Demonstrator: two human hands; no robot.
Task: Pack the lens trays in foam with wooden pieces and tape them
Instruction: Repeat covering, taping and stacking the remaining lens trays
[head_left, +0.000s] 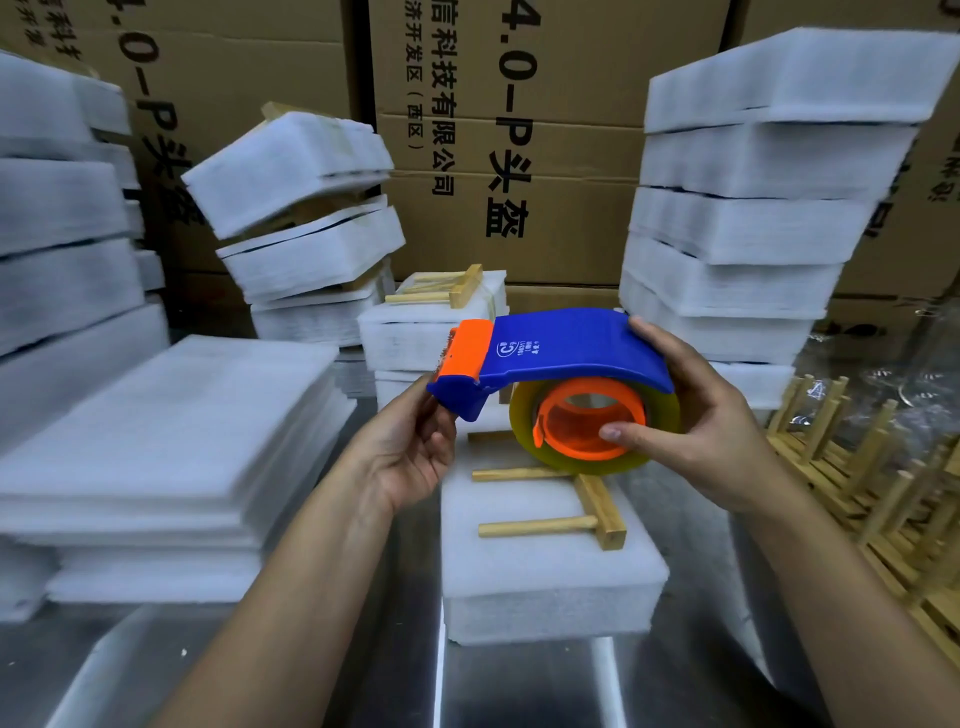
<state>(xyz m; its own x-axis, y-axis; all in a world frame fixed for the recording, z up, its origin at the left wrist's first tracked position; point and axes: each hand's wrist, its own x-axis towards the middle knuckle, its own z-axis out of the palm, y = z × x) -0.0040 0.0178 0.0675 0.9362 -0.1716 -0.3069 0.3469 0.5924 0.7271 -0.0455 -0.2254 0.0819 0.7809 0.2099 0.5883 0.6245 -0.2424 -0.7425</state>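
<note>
Both hands hold a blue-and-orange tape dispenser (550, 358) mid-frame.
Right hand (711, 431) grips its tape roll (597, 431); left hand (415, 441) pinches the cutter end, above a foam-wrapped pack (545, 566) topped with a wooden piece (561, 519).

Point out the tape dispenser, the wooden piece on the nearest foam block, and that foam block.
tape dispenser (561, 345): head view, on its blue top cover.
wooden piece (597, 512): head view, on its crossbar.
foam block (550, 613): head view, on its bare front wall.

Two bare forearms in shot, left hand (411, 448) and right hand (719, 434) bare as well: slim fingers, right thumbnail cut short and rounded.
</note>
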